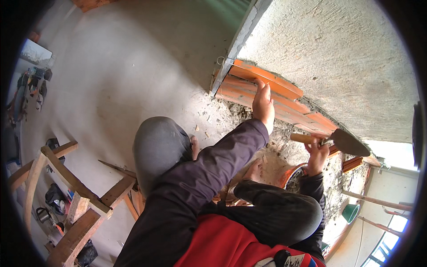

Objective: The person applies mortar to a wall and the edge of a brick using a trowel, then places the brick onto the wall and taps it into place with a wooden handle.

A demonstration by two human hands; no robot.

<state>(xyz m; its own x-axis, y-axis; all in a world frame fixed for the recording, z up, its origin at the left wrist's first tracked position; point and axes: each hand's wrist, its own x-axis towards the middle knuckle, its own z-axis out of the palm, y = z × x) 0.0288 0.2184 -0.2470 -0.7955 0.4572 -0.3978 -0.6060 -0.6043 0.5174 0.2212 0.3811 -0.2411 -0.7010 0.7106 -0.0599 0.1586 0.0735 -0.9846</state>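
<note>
My left hand (263, 106) reaches forward with its fingers stretched out against an orange hollow brick (284, 87), the top one at the far end of a low brick wall (293, 115). Wrapped round the wooden handle of a trowel (350, 143), my right hand (316, 158) is closed beside the nearer part of that wall. The trowel's broad metal blade points right, over the wall's top. A thin string (226, 58) is fastened at the wall's far end, by a grey upright edge.
A bucket (288, 176) stands between my leg and the wall. Crumbled mortar (281, 133) lies along the wall's foot. Loose bricks (352, 164) and a green bucket (350, 212) are at right. A wooden trestle (78, 222) and tools (31, 91) are at left.
</note>
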